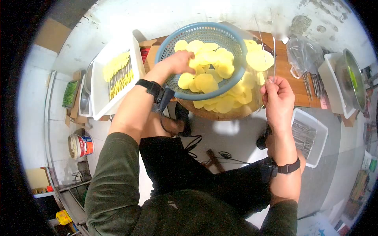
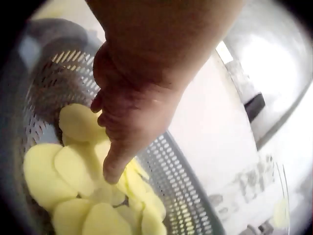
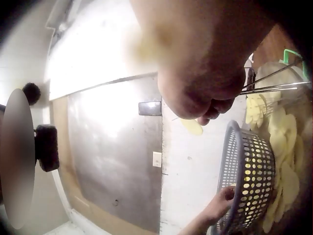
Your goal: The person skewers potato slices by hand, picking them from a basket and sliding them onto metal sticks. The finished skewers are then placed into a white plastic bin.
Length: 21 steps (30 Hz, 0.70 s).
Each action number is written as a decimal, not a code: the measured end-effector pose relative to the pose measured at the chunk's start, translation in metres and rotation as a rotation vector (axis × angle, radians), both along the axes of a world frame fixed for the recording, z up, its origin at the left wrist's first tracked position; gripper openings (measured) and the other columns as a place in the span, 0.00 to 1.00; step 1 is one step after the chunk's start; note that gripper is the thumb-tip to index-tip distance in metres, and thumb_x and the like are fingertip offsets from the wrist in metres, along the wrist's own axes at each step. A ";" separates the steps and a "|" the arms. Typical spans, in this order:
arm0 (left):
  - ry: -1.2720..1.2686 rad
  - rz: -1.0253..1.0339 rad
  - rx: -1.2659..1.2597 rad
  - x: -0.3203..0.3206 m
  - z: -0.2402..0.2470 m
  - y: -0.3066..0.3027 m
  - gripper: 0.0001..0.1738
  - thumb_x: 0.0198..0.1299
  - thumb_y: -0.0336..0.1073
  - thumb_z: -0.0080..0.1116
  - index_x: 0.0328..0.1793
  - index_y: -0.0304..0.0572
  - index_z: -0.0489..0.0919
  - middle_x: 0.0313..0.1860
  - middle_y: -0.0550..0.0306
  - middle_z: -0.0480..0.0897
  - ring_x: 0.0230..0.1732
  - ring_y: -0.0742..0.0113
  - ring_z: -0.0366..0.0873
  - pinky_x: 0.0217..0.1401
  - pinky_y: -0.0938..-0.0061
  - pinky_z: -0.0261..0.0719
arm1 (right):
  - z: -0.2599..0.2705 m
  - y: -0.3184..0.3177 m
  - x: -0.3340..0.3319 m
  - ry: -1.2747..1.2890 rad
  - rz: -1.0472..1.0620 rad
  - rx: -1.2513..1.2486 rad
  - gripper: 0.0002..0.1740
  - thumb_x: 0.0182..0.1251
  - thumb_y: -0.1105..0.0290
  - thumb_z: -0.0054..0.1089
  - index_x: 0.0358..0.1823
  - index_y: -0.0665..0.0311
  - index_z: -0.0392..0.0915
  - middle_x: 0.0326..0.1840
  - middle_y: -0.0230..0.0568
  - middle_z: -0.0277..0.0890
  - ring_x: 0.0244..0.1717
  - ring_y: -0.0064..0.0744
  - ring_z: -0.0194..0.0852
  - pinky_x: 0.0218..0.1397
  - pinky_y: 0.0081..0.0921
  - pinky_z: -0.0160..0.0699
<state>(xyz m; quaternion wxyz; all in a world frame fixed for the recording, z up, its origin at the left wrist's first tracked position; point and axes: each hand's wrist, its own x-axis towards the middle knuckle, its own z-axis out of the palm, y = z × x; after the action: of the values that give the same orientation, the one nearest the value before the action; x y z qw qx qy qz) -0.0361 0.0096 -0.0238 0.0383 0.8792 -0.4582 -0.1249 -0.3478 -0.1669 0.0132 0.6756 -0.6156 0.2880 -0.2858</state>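
My left hand (image 1: 179, 63) reaches into a blue-grey perforated basket (image 1: 160, 49), its fingers spread over pale yellow, round potato slices (image 1: 206, 83). In the left wrist view the thumb points down onto the slices (image 2: 73, 169), while the other fingertips are partly hidden behind the hand. My right hand (image 1: 280, 100) pinches thin metal skewers (image 1: 274, 55) between thumb and fingers, right of the basket. A large potato slice (image 1: 260, 60) overlaps one skewer just above that hand. From the right wrist, the skewers (image 3: 274, 88) stick out past the curled fingers.
More slices (image 1: 224, 104) lie on a round board under and beside the basket. A white tub (image 1: 95, 94) at left holds filled skewers. Bare skewers lie in a white tray (image 1: 315, 159) at lower right and beside a plastic bag (image 1: 303, 51). A metal bowl (image 1: 348, 84) stands far right.
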 end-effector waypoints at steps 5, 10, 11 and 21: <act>-0.081 -0.271 0.374 -0.018 0.013 -0.011 0.30 0.46 0.39 0.68 0.58 0.44 0.75 0.53 0.46 0.73 0.59 0.46 0.71 0.61 0.58 0.72 | -0.002 0.000 0.001 -0.007 0.019 0.023 0.08 0.70 0.70 0.55 0.42 0.68 0.75 0.25 0.29 0.76 0.24 0.13 0.67 0.28 0.12 0.65; -0.290 -0.205 0.421 0.000 0.011 -0.006 0.25 0.50 0.32 0.59 0.58 0.47 0.76 0.57 0.45 0.73 0.60 0.46 0.71 0.62 0.58 0.72 | -0.004 -0.001 -0.003 0.016 -0.004 -0.026 0.07 0.70 0.70 0.55 0.41 0.67 0.75 0.25 0.29 0.77 0.25 0.13 0.68 0.29 0.13 0.66; -0.217 -0.233 0.305 -0.002 0.012 -0.004 0.23 0.51 0.34 0.59 0.57 0.46 0.78 0.59 0.45 0.72 0.61 0.46 0.70 0.63 0.59 0.71 | -0.004 -0.002 -0.003 0.026 -0.005 -0.029 0.07 0.70 0.70 0.55 0.41 0.67 0.75 0.26 0.30 0.77 0.25 0.13 0.68 0.29 0.14 0.66; -0.159 -0.191 0.439 -0.019 0.014 -0.030 0.25 0.48 0.49 0.68 0.50 0.46 0.80 0.53 0.47 0.74 0.59 0.47 0.70 0.60 0.54 0.70 | -0.007 0.002 -0.002 -0.002 0.024 -0.037 0.06 0.70 0.71 0.54 0.40 0.67 0.75 0.24 0.29 0.77 0.23 0.12 0.67 0.28 0.14 0.66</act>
<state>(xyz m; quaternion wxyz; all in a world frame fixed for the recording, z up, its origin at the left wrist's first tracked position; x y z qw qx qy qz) -0.0550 -0.0203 -0.0096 -0.2016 0.8262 -0.5029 -0.1548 -0.3502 -0.1644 0.0061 0.6675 -0.6313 0.2747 -0.2836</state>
